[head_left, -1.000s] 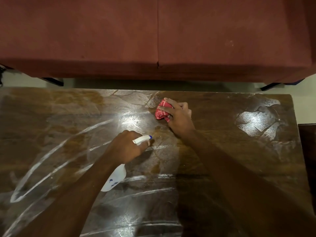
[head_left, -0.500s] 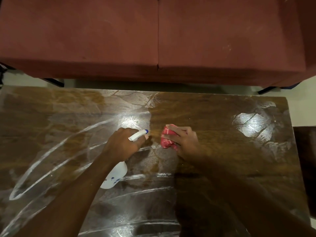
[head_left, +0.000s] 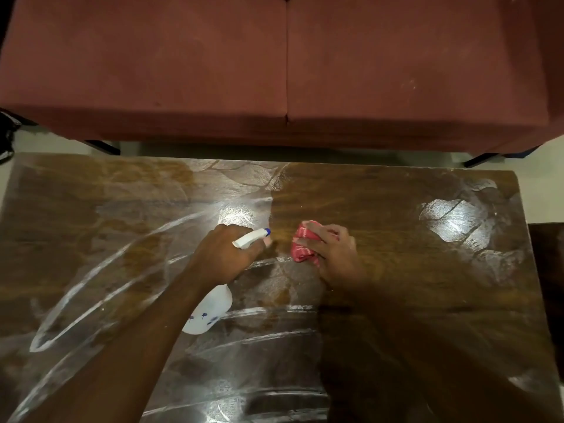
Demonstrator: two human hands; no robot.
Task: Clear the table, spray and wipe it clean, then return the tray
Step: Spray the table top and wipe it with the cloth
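Observation:
The glossy brown wooden table (head_left: 396,300) fills the lower view, streaked with wet white smears on its left half. My left hand (head_left: 225,254) grips a white spray bottle (head_left: 210,312) by its neck, the blue-tipped nozzle pointing right just above the tabletop. My right hand (head_left: 332,257) presses a bunched red checked cloth (head_left: 302,248) flat on the table's middle, close to the right of the nozzle. No tray is in view.
A dark red sofa (head_left: 274,71) stands just beyond the table's far edge, with a strip of pale floor (head_left: 55,141) between them. A dark piece of furniture (head_left: 549,270) adjoins the table's right side.
My right hand dragged the red cloth from near the far edge back toward me to the table's middle, beside the nozzle. The left hand with the bottle barely moved.

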